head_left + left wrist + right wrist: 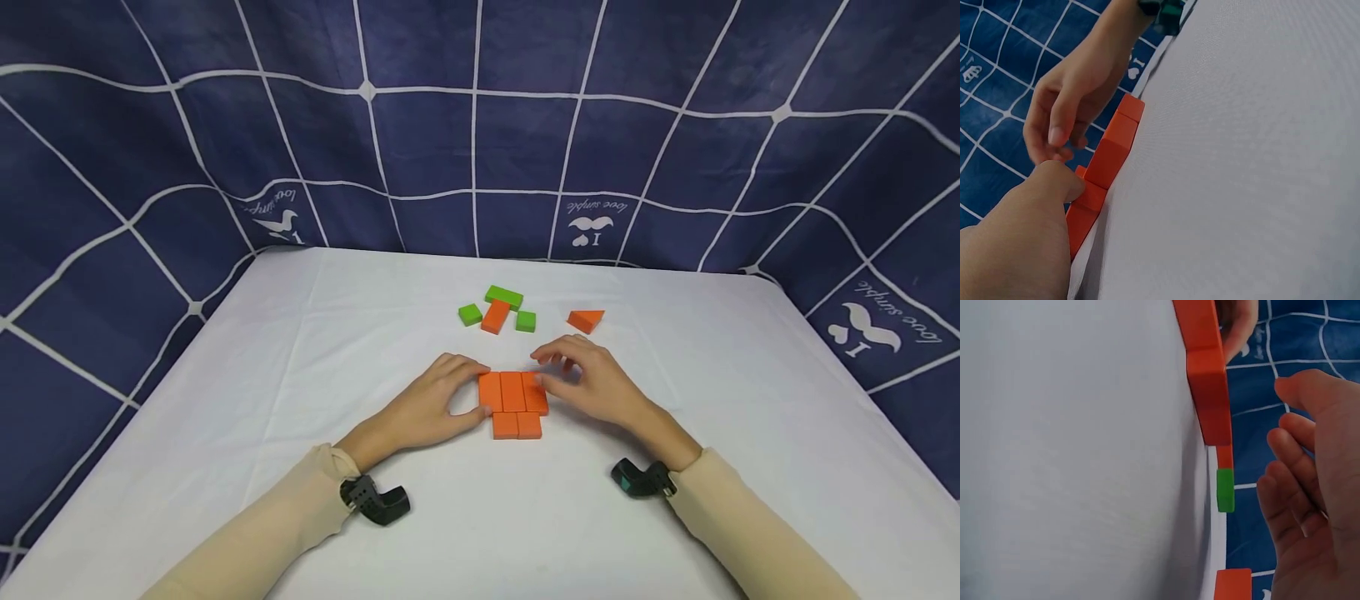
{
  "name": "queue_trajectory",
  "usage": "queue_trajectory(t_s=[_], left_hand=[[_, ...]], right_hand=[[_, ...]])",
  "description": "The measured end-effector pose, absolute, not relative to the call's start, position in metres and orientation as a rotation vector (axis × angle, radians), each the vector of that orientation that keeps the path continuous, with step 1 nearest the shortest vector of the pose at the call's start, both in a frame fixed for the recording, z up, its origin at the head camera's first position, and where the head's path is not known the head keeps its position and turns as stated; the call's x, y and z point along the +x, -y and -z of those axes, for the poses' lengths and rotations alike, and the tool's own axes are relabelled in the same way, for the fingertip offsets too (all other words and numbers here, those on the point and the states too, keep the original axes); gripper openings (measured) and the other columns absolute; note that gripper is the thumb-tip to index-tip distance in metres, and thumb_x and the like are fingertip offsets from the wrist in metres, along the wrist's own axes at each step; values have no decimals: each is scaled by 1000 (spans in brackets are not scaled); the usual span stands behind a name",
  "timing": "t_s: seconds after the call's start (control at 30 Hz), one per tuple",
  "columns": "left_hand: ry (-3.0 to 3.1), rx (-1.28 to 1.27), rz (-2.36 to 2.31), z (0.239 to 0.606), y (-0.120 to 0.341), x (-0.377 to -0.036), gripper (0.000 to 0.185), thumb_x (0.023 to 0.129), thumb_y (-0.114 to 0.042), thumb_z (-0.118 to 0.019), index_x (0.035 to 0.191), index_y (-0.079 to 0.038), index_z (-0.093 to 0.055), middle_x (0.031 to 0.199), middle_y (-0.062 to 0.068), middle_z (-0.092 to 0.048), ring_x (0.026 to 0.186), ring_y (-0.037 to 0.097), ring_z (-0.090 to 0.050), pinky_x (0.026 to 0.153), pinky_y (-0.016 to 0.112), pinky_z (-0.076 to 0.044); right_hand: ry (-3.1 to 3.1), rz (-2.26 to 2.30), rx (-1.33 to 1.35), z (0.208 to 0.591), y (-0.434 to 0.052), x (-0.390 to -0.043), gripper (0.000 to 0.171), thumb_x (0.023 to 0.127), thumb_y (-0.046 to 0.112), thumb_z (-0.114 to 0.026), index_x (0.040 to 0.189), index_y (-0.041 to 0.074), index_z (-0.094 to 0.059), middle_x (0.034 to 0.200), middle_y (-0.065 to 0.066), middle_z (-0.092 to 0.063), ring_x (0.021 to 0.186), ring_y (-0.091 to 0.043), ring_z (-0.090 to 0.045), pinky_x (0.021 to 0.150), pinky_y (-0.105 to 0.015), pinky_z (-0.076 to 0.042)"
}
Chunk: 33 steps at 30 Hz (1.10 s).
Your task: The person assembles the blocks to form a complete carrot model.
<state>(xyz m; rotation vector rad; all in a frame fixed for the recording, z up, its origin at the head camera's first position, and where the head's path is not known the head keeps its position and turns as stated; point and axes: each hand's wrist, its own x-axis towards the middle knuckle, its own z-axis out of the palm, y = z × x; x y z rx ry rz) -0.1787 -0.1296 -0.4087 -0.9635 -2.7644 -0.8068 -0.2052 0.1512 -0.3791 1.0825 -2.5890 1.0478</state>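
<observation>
Left hand (431, 404) rests on the white table (225, 467) at frame centre, fingers loosely curved against the left edge of the orange block cluster (513, 402). Right hand (592, 379) sits at the cluster's right edge, fingertips touching the upper right block; whether it pinches that block I cannot tell. Cluster: three long blocks side by side, two short ones just below. Above it lie green blocks (503, 297), a loose orange block (496, 317) and, further right, an orange wedge (586, 320).

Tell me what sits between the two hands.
Orange blocks lie flat between the left hand and right hand: three long ones side by side, two small ones in front. Head view.
</observation>
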Motion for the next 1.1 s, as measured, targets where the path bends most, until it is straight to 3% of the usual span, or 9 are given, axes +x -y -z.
queue_trajectory(t_s=[0.57, 0.8, 1.1], left_hand=[[2773, -974, 803, 410, 129, -179, 53, 88, -50, -61, 131, -22, -55, 129, -11, -53, 121, 5, -42, 106, 30, -40], [2791, -972, 795, 409, 130, -178, 54, 88, -51, -60, 133, -21, -54, 130, -11, -52, 122, 4, -41, 107, 30, -39], [2781, -968, 797, 408, 132, -178, 54, 88, -52, -60, 132, -21, -54, 130, -11, -52, 121, 5, -42, 107, 30, -40]], right_hand=[[2824, -793, 1024, 361, -115, -267, 37, 91, 30, -65, 124, 13, -63, 113, -3, -66, 99, -20, -57, 87, -37, -50], [2927, -635, 1091, 359, -97, -276, 38, 93, 25, -60, 129, 16, -62, 127, -3, -60, 120, -24, -51, 107, -43, -40], [2998, -519, 1046, 358, -91, -276, 35, 92, 27, -61, 126, 18, -65, 129, -3, -58, 123, -24, -50, 109, -44, -38]])
